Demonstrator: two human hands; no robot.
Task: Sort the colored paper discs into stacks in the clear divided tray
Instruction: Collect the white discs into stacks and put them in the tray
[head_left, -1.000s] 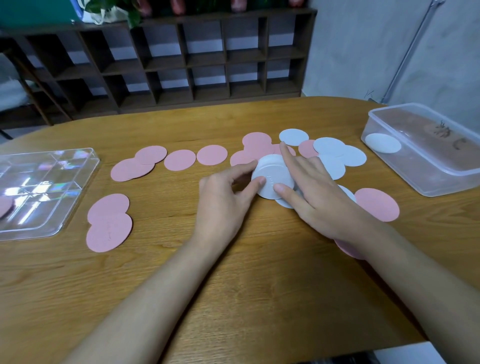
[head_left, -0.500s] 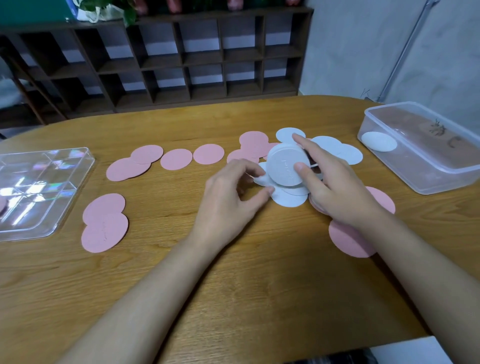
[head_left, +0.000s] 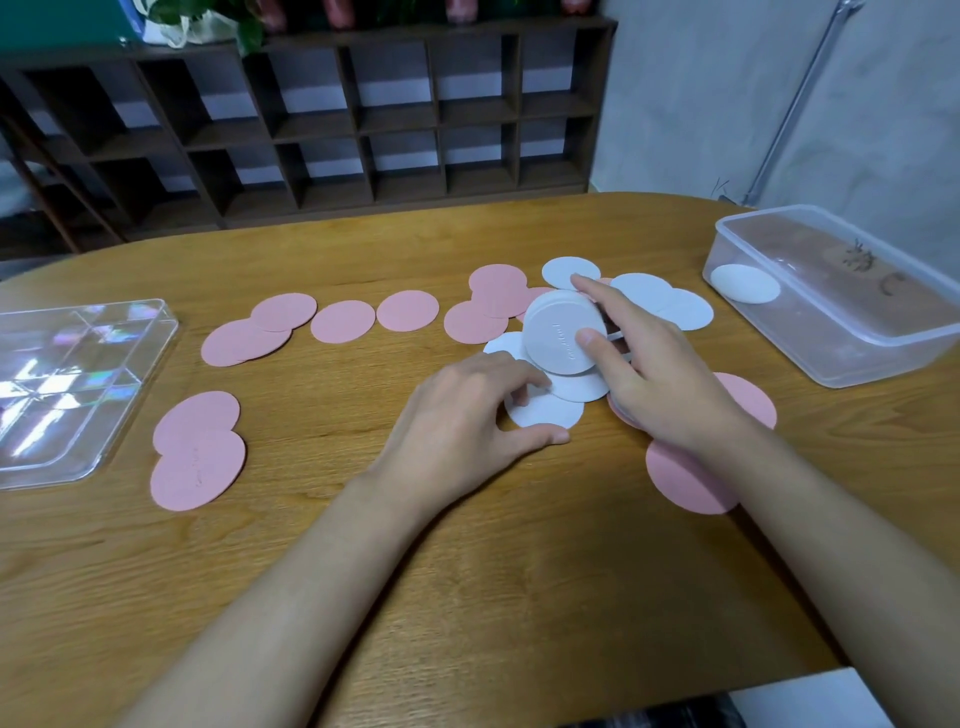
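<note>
Stack of white discs held off the table, tilted on edge with its flat face toward the camera, mid-table right of centre. Right hand grips it: thumb pressed across the face, index over the top rim, other fingers behind. Left hand just beside and below, fingers bent with tips on a loose white disc lying flat, thumb against its near rim; cannot tell whether it pinches the disc or only touches it. More white discs overlap on the table behind the right hand. Pink discs run in a loose row to the left, some overlapping; two more pink ones overlap near the left front, another pink disc partly under the right wrist. Clear divided tray sits at the left table edge, well apart from both hands. Clear lidded box at far right with one white disc inside. Wooden table, dark cubby shelf behind.
</note>
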